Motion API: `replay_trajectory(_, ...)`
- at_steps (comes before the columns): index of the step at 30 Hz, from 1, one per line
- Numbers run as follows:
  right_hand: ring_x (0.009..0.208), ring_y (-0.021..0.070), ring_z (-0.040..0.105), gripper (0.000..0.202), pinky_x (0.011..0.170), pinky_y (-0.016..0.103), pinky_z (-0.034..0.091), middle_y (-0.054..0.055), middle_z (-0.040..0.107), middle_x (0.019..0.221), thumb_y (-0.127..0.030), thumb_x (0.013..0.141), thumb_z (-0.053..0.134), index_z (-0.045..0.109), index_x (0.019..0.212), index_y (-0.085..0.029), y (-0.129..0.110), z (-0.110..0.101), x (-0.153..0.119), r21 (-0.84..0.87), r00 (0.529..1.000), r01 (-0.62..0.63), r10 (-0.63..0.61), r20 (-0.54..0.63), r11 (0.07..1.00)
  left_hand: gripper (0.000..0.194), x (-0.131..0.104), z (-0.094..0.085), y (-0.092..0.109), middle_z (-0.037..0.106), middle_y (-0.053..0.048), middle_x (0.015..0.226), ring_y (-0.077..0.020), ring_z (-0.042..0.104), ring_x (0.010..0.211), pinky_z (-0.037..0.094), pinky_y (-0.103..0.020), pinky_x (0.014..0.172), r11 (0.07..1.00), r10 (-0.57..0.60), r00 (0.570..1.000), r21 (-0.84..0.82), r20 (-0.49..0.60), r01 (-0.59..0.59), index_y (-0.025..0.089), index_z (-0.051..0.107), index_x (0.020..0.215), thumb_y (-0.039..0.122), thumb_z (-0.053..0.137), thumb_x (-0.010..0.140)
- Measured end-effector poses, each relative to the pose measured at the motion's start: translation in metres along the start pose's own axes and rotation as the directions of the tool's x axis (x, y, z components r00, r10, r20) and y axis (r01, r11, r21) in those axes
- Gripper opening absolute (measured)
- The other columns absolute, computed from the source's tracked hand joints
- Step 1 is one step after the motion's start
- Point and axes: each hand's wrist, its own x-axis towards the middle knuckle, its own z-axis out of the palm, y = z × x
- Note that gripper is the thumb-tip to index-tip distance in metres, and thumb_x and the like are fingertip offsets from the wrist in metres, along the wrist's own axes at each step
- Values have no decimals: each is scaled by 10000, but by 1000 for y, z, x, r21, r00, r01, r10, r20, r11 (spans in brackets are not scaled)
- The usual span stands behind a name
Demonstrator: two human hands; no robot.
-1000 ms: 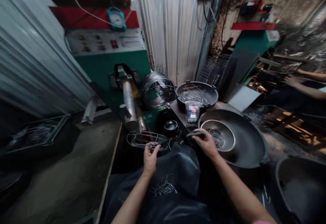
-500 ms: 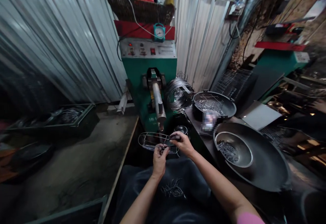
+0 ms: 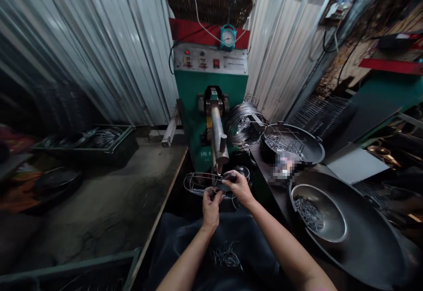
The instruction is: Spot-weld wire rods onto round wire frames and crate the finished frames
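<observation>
An oblong wire frame [image 3: 197, 191] sits just under the electrode tip of a green spot welder [image 3: 219, 143]. My left hand [image 3: 211, 209] is closed in a pinch at its near side; a small wire piece may be between those fingers, but it is too small to make out. My right hand [image 3: 239, 188] is closed on the frame's right end, its thumb and fingers close to the electrode and partly hiding the wire. On the dark apron [image 3: 185, 247] over my lap lies a small heap of bent wire pieces [image 3: 227, 255].
At right, a steel bowl [image 3: 337, 220] of small wire pieces stands in a large black pan [image 3: 373, 242]. Behind are another pan [image 3: 315, 150] and a wire coil [image 3: 246, 123]. Green crates [image 3: 127, 145] stand on the left floor beside a board edge [image 3: 165, 198].
My view has turned slightly left, so the machine and pans sit further right in the picture. Both hands stay on the wire frame, which now lies closer under the electrode.
</observation>
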Motion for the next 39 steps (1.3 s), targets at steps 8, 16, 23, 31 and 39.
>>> replay_trajectory(8,717,169,579,126,692,284,454,9,643,726,-235,636,654,626,749,-186,-2,-4,4,-67,996,68,-71,-53,995,344,-1,10,5,505,21,865,-95,542,761,485,-252,684,999,-30,999,-13,23,31,206,475,857,283,705,613)
replay_trajectory(16,712,165,576,124,700,287,448,3,644,722,-245,632,677,628,733,-193,8,-6,17,48,996,19,-15,-83,999,357,7,17,15,527,7,866,-125,562,768,503,-287,651,997,-77,997,-15,16,77,202,481,851,293,713,595)
replay_trajectory(23,797,172,579,184,803,320,429,15,646,799,-280,639,695,621,777,-184,29,-45,-14,257,975,-76,126,-185,963,330,2,13,19,550,61,768,-96,571,700,508,-372,723,978,-139,986,-144,90,151,212,471,825,237,715,605)
replay_trajectory(31,812,177,584,225,786,310,449,16,633,827,-321,655,691,600,824,-205,12,-30,-9,166,998,10,1,-71,986,320,1,2,29,598,81,697,-104,594,684,475,-474,802,936,-179,983,-302,43,183,216,499,803,175,733,588)
replay_trajectory(39,785,165,585,188,749,288,450,7,629,805,-298,676,672,591,816,-200,2,-30,-4,96,997,38,-32,-70,995,254,12,-13,32,643,66,712,-121,613,706,451,-529,831,866,-245,969,-446,15,226,211,532,746,129,722,597)
